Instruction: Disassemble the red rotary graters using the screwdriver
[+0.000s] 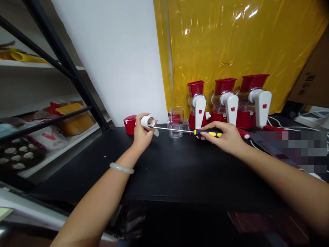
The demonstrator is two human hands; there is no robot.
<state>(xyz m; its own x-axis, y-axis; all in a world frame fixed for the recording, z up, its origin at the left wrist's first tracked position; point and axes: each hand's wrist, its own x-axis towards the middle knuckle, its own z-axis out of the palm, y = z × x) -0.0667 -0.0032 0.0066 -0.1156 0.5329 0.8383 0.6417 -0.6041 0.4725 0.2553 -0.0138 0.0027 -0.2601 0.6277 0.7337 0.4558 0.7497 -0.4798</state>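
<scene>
One broad, glossy yellow plastic sheet (218, 41) covers most of the back, and one smooth white upright panel (123, 61) stands left of it. Before them runs one flat black tabletop (169, 168). At the left, a frame of black metal bars (55, 37) crosses in front of white shelf boards (61, 150) bearing bagged goods, partly blocking the view of them. One brown cardboard box (307, 82) with dark lettering stands at the far right; near it, several thin white cables (275, 120) lie behind a pixelated patch.

Three upright machines (230, 104) of red, white and clear plastic stand in a row, each with one red hopper and one white crank arm covering part of its body. The right hand (227, 137) hides part of the row's lower edge. One clear plastic housing (177, 122) stands left of the row, the screwdriver's shaft passing in front of it. One round red plastic piece (130, 125) sits behind the left hand (142, 135).

The right hand grips one screwdriver (195, 132) with a black-and-yellow handle and a slim metal shaft. The left hand grasps one short, hollow white plastic cylinder (144, 122), raised above the tabletop; the shaft's tip is at its mouth, contact inside unclear. One pale, smooth bangle (121, 168) circles the left wrist.
</scene>
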